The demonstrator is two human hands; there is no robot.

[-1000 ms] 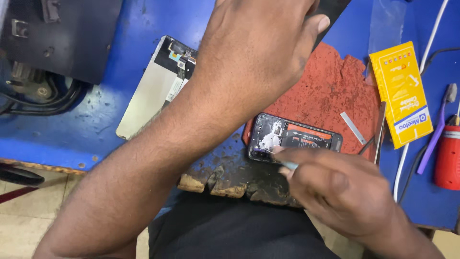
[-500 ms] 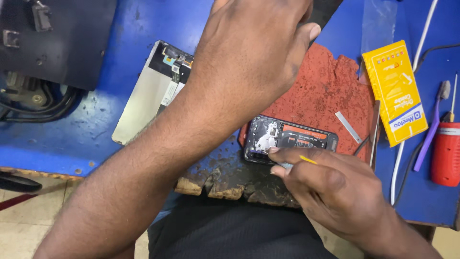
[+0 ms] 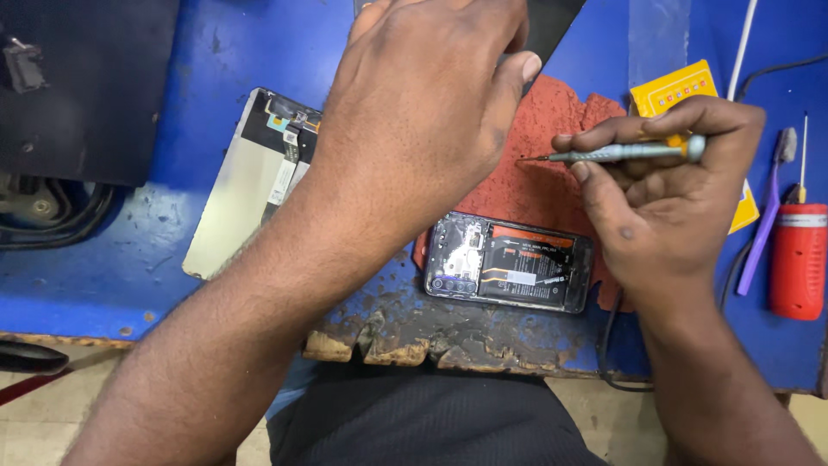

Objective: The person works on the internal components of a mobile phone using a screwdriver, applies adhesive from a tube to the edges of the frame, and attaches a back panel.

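Head view: screwdriver (image 3: 617, 154) is gripped in right hand (image 3: 664, 198), tip over red mat (image 3: 535, 185), above opened phone (image 3: 509, 273). Left hand (image 3: 423, 103) is cut off at top; grip can't be told.

You have a flat yellow package (image 3: 681, 91) lying at the top right of the blue tabletop (image 3: 129, 285). It is a rectangle with some print on it, and your right hand (image 3: 664, 198) covers most of it. The open phone (image 3: 509, 273) near the tabletop's front edge has a small white label (image 3: 515, 277) on its black and orange inside. No lit screen shows.
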